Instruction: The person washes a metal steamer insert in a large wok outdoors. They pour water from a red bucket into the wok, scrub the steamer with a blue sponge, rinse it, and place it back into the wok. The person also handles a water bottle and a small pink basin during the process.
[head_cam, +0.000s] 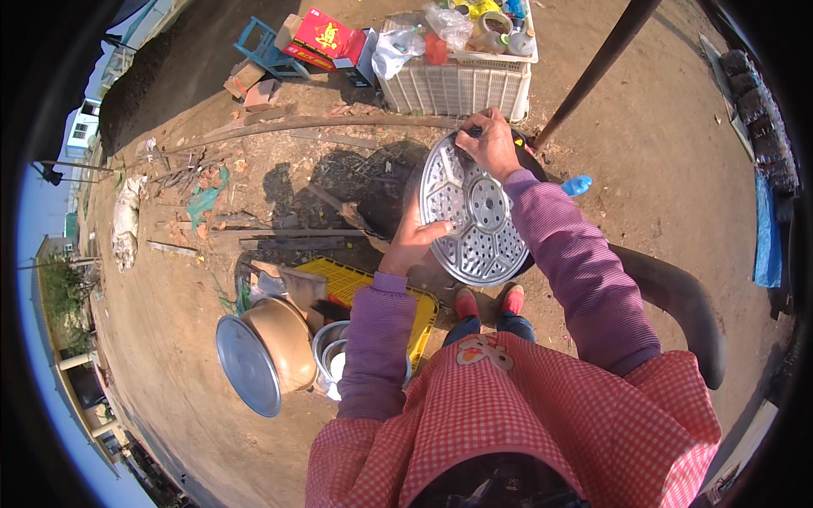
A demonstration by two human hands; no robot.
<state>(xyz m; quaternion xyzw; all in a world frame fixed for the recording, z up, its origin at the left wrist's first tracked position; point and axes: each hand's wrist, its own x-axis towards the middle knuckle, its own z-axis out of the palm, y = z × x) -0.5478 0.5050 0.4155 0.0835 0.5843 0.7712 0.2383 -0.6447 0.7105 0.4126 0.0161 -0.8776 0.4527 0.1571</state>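
Note:
A round perforated metal steamer rack point(489, 203) is held up in front of me, tilted, its holes arranged in panels around a central disc. My left hand point(416, 232) grips its left rim, with the thumb over the face and the fingers behind. At the top rim, my right hand point(489, 143) has its fingers bent around something dark and small, perhaps a scrubber; what it is cannot be told. Behind the rack a dark round vessel point(530, 162) shows only in part, the rest being hidden by the rack and my right arm.
A white plastic crate point(454, 92) with bags and bottles stands beyond. Left of me are a yellow plastic crate point(422, 317), metal bowls point(327, 336) and a large tan pot point(282, 343) against a round lid point(248, 365). A pole point(591, 70) rises right; wood planks point(298, 243) lie left.

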